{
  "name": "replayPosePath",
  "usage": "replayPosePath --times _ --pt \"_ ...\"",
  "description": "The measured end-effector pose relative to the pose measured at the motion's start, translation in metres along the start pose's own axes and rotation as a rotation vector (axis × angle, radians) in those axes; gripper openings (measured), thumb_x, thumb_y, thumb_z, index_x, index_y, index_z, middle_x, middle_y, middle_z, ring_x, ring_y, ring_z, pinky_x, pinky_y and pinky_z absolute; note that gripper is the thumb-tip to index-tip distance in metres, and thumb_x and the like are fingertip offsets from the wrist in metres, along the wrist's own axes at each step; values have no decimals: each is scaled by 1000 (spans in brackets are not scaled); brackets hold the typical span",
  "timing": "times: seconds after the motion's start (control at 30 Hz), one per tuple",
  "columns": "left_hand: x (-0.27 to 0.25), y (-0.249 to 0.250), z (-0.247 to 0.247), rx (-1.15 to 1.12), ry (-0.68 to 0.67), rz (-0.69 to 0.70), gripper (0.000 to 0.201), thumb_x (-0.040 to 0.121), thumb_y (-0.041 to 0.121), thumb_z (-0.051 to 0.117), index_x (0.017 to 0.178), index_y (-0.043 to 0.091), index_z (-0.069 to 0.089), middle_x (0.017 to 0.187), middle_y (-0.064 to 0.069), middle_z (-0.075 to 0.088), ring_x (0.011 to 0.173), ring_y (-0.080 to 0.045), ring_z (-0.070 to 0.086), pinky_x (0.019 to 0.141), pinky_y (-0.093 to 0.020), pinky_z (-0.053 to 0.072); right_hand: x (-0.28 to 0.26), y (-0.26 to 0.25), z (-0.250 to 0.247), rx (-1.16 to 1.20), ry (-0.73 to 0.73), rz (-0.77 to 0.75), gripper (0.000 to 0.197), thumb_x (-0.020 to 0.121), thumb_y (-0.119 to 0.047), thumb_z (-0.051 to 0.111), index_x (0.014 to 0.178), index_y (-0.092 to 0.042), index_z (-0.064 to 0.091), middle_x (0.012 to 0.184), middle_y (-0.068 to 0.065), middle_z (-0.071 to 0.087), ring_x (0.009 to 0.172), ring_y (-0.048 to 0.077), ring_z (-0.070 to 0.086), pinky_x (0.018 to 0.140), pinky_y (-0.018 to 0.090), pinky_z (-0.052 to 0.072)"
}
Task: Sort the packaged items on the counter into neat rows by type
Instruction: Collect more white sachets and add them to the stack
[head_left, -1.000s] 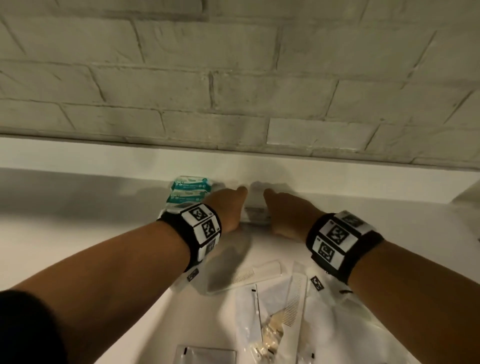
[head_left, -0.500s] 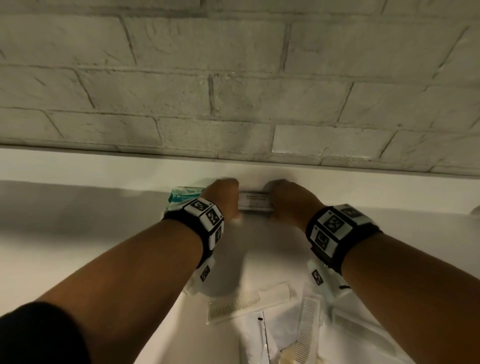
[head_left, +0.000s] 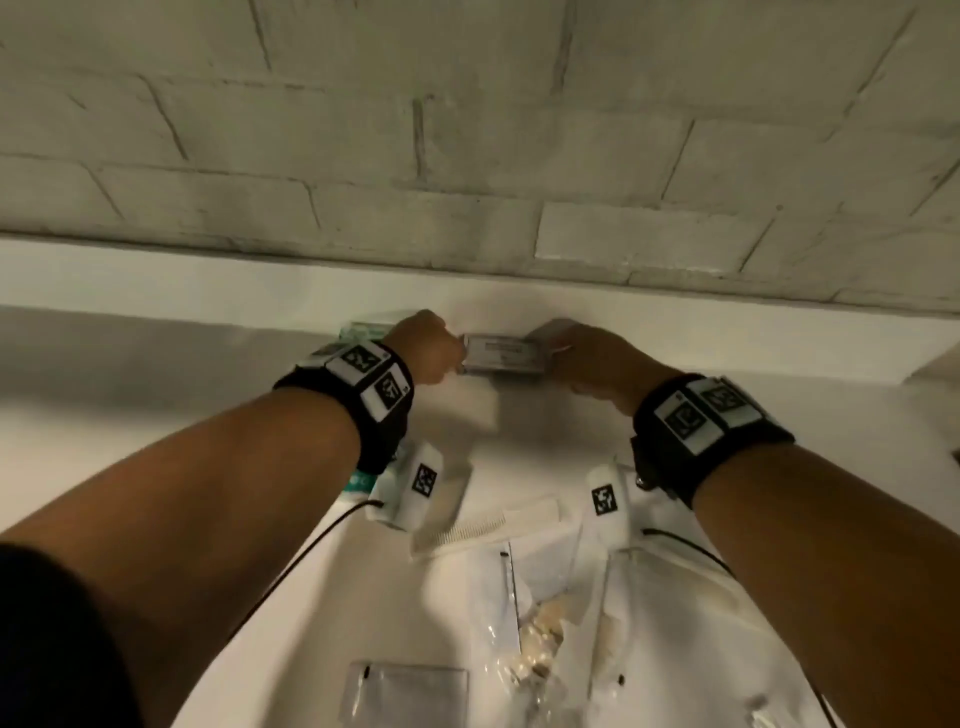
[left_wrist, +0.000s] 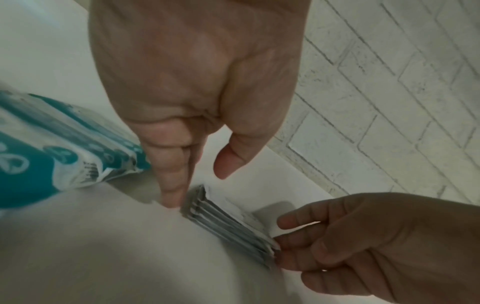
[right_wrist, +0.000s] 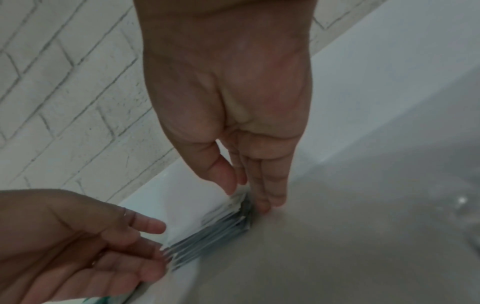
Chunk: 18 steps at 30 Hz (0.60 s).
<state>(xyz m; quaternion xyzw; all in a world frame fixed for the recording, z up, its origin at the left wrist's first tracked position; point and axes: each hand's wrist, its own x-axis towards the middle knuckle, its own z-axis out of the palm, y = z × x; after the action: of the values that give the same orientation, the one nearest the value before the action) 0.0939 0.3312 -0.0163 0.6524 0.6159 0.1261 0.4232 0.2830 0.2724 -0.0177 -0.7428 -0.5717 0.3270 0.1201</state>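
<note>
- The brick wall (head_left: 467, 130) filled the upper half of the head view, with a white ledge below it.
- The white surface (head_left: 545, 441) ran from the ledge to the bottom of the frame, partly in shadow at left.
- The left hand (head_left: 423, 345) sat at center of the head view, just left of the sachet stack. In the left wrist view its fingers (left_wrist: 171, 185) pointed straight down, tips touching the surface at the stack's left end; the thumb hung free above. The hand was uncurled and gripped nothing.
- The right hand (head_left: 587, 358) sat just right of the stack. In the right wrist view its fingers (right_wrist: 265, 195) were straight, tips pressed against the stack's right end, with the thumb resting at the top edge. It looked uncurled too, bracing rather than gripping.
- The teal packs (left_wrist: 52, 148) lay at the left of the left wrist view, just beside the left hand and close to the ledge.
- Clear bags (head_left: 545, 623) lay in a loose heap at the lower center of the head view, well apart from the stack.
- A white comb (head_left: 483, 527) lay near the heap's upper edge, below the hands.
- The sachet stack (head_left: 501, 356) stood on edge between both hands at the center of the head view, close to the ledge. Its grey edges showed as a tight row in the wrist views.
</note>
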Motion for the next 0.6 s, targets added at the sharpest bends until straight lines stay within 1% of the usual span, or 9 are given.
replayPosePath --times 0.07,0.1,0.17,0.23,0.27,0.33,0.43,0.5,0.6 --pt "-11 1 -8 23 21 27 63 78 20 69 133 0 47 125 -26 59 113 -37 59 98 -46 49 -13 6 -9 -13 18 11 49 90 -9 55 139 -11 46 135 12 54 120 28 54 98 33 42" --pt "-22 -1 -10 87 23 63 58 80 19 66 133 4 48 126 -22 59 115 -36 58 98 -43 49 -25 10 -11 -53 11 -3 49 91 -8 54 139 -15 46 136 10 54 122 27 54 97 33 42" --pt "-48 -1 -12 284 -24 222 35 90 14 56 125 11 57 123 -13 62 111 -30 60 92 -34 50 -51 15 -15 -188 -13 -99 42 91 -8 54 131 -21 55 126 1 59 112 20 57 91 28 43" --pt "-81 -4 -7 389 -168 411 24 92 12 54 112 17 66 112 -3 67 102 -23 63 87 -30 50 -86 13 -8 -347 -83 -223 34 90 -13 56 120 -28 63 111 -11 55 102 9 52 87 22 39" --pt "-102 -7 -3 467 -258 472 22 91 15 55 108 22 68 106 5 66 98 -18 63 83 -26 49 -106 14 1 -403 -119 -280 31 89 -17 58 116 -31 65 105 -16 53 99 7 52 86 23 41" --pt "-135 -16 9 671 -389 612 25 91 22 56 111 31 68 105 12 62 97 -11 60 82 -22 45 -143 17 24 -480 -171 -394 29 83 -25 62 108 -38 67 96 -19 51 92 6 55 86 29 48" --pt "-164 -33 31 960 -464 791 38 90 25 55 126 36 59 120 2 58 109 -19 56 89 -31 47 -175 33 47 -651 -253 -401 34 86 -27 58 117 -39 64 105 -12 53 99 12 52 86 36 49" --pt "-179 -44 41 1084 -375 786 37 90 29 52 127 34 56 115 -1 56 106 -24 57 82 -33 49 -186 39 46 -688 -237 -353 30 90 -29 53 115 -36 66 106 -10 53 103 15 52 88 36 48" --pt "-192 -58 44 1056 -236 640 33 88 40 55 119 30 58 110 -2 54 104 -25 56 73 -30 42 -185 34 44 -602 -159 -291 25 92 -25 51 106 -31 70 99 -11 54 99 16 58 87 32 48"
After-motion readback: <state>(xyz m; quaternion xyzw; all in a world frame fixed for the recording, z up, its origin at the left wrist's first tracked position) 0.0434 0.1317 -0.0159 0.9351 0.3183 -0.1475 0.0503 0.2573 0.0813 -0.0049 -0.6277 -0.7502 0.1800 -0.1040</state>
